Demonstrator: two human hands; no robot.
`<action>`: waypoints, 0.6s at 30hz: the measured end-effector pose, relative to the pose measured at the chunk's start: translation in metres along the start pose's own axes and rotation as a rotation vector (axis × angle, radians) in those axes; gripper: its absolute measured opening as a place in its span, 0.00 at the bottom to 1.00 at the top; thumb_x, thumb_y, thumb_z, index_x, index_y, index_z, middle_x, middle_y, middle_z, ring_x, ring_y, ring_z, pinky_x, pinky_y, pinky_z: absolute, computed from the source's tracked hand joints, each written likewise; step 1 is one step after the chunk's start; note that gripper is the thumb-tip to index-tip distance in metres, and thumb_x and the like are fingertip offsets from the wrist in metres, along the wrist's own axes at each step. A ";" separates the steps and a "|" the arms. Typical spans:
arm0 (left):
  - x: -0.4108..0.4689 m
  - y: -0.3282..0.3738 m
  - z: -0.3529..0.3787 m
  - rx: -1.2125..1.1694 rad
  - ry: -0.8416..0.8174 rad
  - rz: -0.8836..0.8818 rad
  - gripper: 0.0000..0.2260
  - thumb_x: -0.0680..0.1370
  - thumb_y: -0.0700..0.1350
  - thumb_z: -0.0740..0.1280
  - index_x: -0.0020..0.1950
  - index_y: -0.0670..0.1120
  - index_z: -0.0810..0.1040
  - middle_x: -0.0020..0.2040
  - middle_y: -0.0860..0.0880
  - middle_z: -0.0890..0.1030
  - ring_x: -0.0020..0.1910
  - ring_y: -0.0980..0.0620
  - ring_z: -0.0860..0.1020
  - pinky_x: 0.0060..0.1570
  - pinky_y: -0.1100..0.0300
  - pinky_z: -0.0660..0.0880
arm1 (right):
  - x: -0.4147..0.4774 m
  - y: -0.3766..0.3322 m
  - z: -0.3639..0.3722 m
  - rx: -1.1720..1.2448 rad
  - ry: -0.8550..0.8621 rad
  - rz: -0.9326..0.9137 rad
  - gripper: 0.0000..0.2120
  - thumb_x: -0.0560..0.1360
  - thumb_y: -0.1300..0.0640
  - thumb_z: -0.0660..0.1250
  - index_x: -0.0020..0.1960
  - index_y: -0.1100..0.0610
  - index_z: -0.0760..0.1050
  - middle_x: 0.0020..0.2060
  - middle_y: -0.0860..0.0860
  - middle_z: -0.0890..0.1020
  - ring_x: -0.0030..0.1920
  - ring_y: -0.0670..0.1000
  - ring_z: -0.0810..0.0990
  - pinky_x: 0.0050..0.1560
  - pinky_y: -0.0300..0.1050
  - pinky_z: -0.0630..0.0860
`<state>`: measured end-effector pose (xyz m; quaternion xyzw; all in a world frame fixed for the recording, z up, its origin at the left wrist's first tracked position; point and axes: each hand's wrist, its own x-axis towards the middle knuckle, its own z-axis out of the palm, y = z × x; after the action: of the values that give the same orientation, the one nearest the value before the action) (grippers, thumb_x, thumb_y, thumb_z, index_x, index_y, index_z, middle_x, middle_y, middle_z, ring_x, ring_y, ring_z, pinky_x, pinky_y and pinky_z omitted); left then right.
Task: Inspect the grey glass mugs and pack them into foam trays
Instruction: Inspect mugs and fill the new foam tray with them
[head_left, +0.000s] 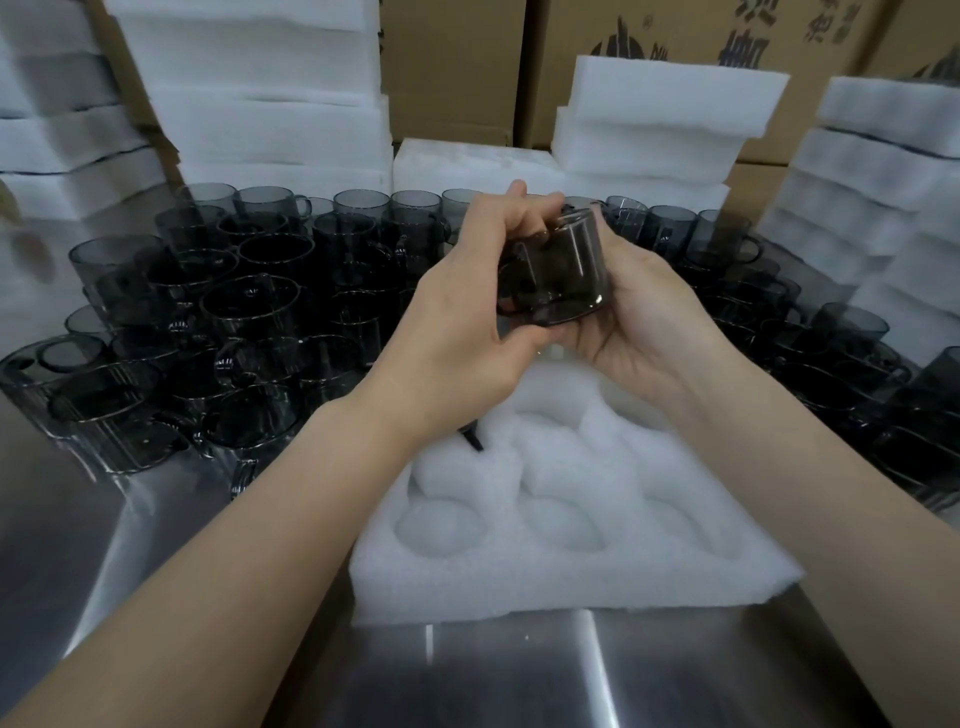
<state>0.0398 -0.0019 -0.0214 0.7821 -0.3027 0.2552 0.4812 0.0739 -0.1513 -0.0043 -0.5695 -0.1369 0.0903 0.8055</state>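
Observation:
One grey glass mug (563, 270) is held up between both hands above the foam tray (566, 577). My left hand (467, 322) grips its left side, fingers curled over the rim and thumb under the base. My right hand (639, 322) cups the mug from the right and below, fingers curled behind it. The mug is tilted, and its handle is hidden by my left hand. The white tray lies on the steel table in front of me, its round pockets holding no mugs.
Several grey mugs (218, 312) crowd the table on the left, and more mugs (831, 343) stand on the right. Stacks of white foam (260, 93) rise behind and at both sides. Cardboard boxes (452, 67) stand at the back. A dark thin object (474, 440) pokes out by my left wrist.

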 end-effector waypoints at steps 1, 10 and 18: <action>0.000 0.000 0.000 -0.002 -0.003 0.009 0.28 0.72 0.32 0.72 0.56 0.57 0.61 0.69 0.52 0.70 0.77 0.52 0.60 0.72 0.53 0.65 | 0.001 0.000 -0.001 -0.003 0.008 0.006 0.19 0.83 0.48 0.56 0.60 0.61 0.77 0.52 0.61 0.83 0.49 0.61 0.83 0.37 0.51 0.83; 0.003 -0.008 -0.002 0.122 0.081 -0.089 0.35 0.72 0.42 0.74 0.76 0.51 0.62 0.76 0.48 0.66 0.76 0.51 0.63 0.72 0.54 0.66 | -0.001 0.002 -0.003 0.120 -0.320 0.186 0.34 0.78 0.34 0.52 0.72 0.58 0.68 0.64 0.61 0.79 0.61 0.60 0.80 0.55 0.56 0.79; -0.001 -0.001 0.003 0.275 0.110 0.084 0.32 0.71 0.45 0.74 0.73 0.43 0.69 0.67 0.49 0.76 0.67 0.54 0.73 0.67 0.61 0.69 | 0.001 0.005 0.002 0.035 -0.057 0.044 0.19 0.80 0.44 0.60 0.54 0.58 0.81 0.49 0.57 0.85 0.49 0.55 0.85 0.42 0.47 0.82</action>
<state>0.0401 -0.0040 -0.0236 0.8123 -0.2703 0.3565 0.3742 0.0740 -0.1476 -0.0084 -0.5554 -0.1457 0.1264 0.8089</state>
